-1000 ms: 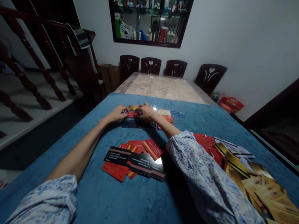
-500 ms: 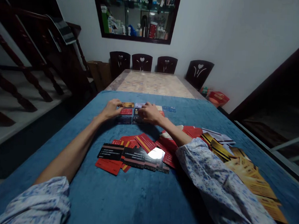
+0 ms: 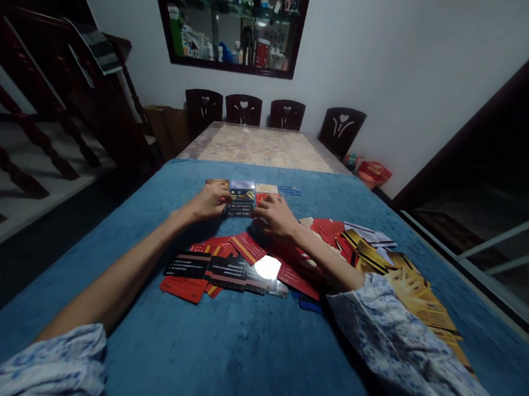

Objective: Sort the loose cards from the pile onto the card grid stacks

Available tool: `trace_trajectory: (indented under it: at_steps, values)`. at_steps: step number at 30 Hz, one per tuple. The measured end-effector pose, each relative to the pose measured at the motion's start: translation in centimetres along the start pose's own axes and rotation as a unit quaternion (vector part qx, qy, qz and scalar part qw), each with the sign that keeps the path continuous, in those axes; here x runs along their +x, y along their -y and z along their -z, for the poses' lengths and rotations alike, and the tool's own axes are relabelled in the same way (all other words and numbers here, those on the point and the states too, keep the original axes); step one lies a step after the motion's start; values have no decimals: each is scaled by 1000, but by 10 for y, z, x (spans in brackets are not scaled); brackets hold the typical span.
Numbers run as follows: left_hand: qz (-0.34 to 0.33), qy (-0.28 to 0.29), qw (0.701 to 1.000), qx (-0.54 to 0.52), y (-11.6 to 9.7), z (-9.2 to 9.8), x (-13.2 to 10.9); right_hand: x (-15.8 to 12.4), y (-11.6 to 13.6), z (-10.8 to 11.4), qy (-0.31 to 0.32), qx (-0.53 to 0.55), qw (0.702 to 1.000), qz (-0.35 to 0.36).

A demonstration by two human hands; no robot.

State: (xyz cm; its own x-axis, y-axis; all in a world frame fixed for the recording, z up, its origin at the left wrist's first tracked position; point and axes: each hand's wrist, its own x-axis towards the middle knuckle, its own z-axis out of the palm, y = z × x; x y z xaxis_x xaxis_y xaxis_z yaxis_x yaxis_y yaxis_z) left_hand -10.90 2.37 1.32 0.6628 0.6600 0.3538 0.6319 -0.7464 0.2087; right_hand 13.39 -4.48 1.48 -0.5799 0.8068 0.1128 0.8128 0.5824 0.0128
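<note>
Several cards lie in neat rows on the blue cloth, among them a dark card (image 3: 240, 210) in the front row and a black and gold card (image 3: 243, 195) behind it. My left hand (image 3: 211, 202) rests over the left part of the rows, fingers bent down beside the dark card. At the right end of that card is my right hand (image 3: 275, 215), its fingers bent at the card's edge near a red card (image 3: 263, 197). A white card (image 3: 266, 188) and a blue card (image 3: 289, 191) lie in the back row. Whether either hand grips a card is hidden.
Nearer on the blue cloth (image 3: 219, 350) lie overlapping black cards (image 3: 226, 272) and red cards (image 3: 182, 288). Gold cards (image 3: 423, 303) spread out at the right, beside my right sleeve. Dark chairs (image 3: 243, 110) stand beyond the table's far end.
The view has shifted slightly to the right. My left hand has moved right over the rows, and my right hand has moved right and nearer, uncovering the black and gold card and the dark card.
</note>
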Motion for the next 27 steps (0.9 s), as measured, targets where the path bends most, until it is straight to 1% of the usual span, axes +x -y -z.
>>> trace_trajectory:
  at_steps: [3, 6, 10, 13, 16, 19, 23, 27]
  values:
    - [-2, 29, 1000, -6, -12, -3, -5, -9, 3, -2, 1, 12, 1000, 2]
    - [2, 74, 997, -15, -25, -4, -12, -17, 7, -3, 3, 19, 1000, 6]
    - [4, 114, 993, -41, -42, -2, -21, -25, 14, -1, 17, 22, 999, 15]
    - [-3, 141, 989, -54, -50, 1, -24, -29, 18, 3, 36, 21, 999, 27]
    - [-20, 176, 982, -63, -56, 3, -26, -32, 19, 7, 49, 23, 998, 41]
    - [-21, 206, 975, -80, -61, 3, -27, -33, 20, 8, 57, 21, 997, 50]
    - [-22, 233, 966, -108, -64, 1, -29, -34, 23, 8, 65, 24, 996, 61]
    - [-7, 252, 960, -120, -64, -2, -32, -35, 27, 8, 77, 31, 995, 60]
